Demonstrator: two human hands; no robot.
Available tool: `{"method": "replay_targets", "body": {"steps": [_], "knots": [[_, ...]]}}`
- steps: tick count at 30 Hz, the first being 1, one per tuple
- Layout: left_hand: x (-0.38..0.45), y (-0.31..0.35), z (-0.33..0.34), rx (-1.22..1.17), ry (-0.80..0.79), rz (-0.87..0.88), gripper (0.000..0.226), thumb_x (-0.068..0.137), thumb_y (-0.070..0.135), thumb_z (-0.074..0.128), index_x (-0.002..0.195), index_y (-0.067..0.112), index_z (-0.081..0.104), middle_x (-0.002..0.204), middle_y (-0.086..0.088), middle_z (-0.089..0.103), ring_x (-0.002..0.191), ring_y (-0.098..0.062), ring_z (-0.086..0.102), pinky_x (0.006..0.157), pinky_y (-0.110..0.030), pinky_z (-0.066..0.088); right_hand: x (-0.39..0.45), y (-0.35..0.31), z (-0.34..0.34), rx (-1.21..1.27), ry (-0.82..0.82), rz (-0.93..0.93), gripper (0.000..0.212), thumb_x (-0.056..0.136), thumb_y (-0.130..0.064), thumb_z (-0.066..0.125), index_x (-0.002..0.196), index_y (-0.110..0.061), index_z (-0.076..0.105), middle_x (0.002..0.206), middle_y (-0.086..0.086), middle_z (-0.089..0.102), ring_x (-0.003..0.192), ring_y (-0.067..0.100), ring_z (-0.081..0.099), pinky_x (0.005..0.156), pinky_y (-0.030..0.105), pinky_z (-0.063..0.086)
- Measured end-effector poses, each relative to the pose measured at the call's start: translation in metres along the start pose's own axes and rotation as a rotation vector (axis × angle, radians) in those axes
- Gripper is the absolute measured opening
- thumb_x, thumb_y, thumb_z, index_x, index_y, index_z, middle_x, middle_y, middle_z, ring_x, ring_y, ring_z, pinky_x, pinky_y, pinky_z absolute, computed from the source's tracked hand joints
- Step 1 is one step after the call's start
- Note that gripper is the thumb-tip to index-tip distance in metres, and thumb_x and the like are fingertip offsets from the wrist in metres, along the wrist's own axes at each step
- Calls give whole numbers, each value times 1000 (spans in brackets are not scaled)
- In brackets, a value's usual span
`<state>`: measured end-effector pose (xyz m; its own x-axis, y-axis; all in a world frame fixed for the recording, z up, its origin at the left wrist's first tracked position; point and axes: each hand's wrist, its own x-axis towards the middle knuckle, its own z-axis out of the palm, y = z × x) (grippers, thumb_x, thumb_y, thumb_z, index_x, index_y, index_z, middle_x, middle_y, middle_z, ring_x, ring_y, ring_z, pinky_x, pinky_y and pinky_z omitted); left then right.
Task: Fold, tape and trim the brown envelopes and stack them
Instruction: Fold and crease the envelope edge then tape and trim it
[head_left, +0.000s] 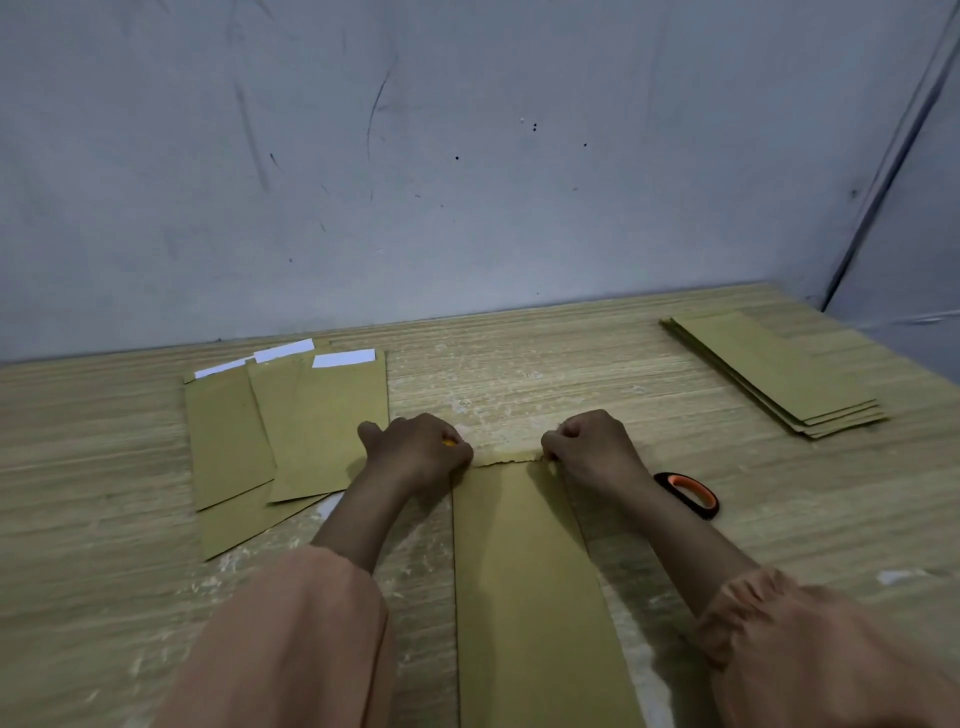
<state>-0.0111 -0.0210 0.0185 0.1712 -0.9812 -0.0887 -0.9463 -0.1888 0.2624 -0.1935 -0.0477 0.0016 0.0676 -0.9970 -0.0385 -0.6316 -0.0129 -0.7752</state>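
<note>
- On the wooden surface (519, 374), a brown envelope (524, 571) lies centred.
- Left hand (421, 449) and right hand (592, 447) press its far edge, fingers curled, pinching there.
- Finished stack (779, 371) sits far right; scissors (691, 493) beside the right wrist.
</note>
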Motion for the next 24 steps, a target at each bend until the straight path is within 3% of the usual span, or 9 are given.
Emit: {"method": "replay_targets", "body": {"steps": [6, 9, 11, 16, 20, 22, 24], "knots": [[5, 0, -2, 0, 12, 2, 28, 90, 54, 47, 84, 32, 63, 95, 9, 64, 105, -16, 52, 80, -36, 17, 3, -1, -1, 35, 39, -24, 29, 83, -13, 58, 79, 14, 65, 87, 24, 69, 62, 20, 56, 51, 21, 34], [8, 0, -6, -15, 11, 6, 32, 90, 56, 48, 87, 31, 69, 102, 10, 67, 105, -16, 54, 78, -36, 17, 5, -3, -4, 106, 43, -17, 26, 85, -12, 59, 83, 12, 69, 81, 13, 71, 57, -1, 59, 46, 6, 36], [10, 0, -7, -43, -5, 10, 31, 89, 55, 48, 87, 33, 70, 104, 10, 67, 104, -16, 53, 76, -35, 17, 5, -3, -5, 139, 22, -11, 25, 85, -11, 59, 83, 11, 70, 81, 11, 71, 56, -7, 58, 50, 7, 39], [8, -2, -1, -73, -34, 22, 28, 89, 56, 49, 82, 35, 66, 87, 11, 64, 102, -16, 53, 77, -36, 17, 2, -2, -5, 94, -9, 3, 23, 83, -13, 59, 75, 2, 74, 77, 8, 72, 75, 16, 65, 68, 26, 48], [7, 1, 1, 15, -38, 18, 27, 89, 56, 50, 82, 34, 63, 75, 13, 55, 103, -17, 53, 86, -38, 20, 1, -2, 0, -2, 28, 11, 26, 81, -14, 61, 72, 9, 69, 66, 13, 63, 61, 18, 54, 52, 22, 35], [7, 4, 0, 49, -31, 14, 26, 88, 55, 51, 84, 33, 64, 68, 13, 50, 103, -18, 53, 89, -38, 21, 0, -1, 4, -38, 46, 5, 25, 80, -14, 61, 71, 9, 69, 69, 16, 67, 62, 18, 54, 52, 22, 35], [7, 6, 0, 70, -15, 10, 25, 87, 54, 53, 84, 31, 64, 73, 12, 54, 103, -19, 54, 89, -38, 22, 0, 0, 7, -59, 65, -10, 25, 79, -13, 62, 72, 10, 69, 78, 21, 70, 64, 21, 56, 57, 25, 39]]}}
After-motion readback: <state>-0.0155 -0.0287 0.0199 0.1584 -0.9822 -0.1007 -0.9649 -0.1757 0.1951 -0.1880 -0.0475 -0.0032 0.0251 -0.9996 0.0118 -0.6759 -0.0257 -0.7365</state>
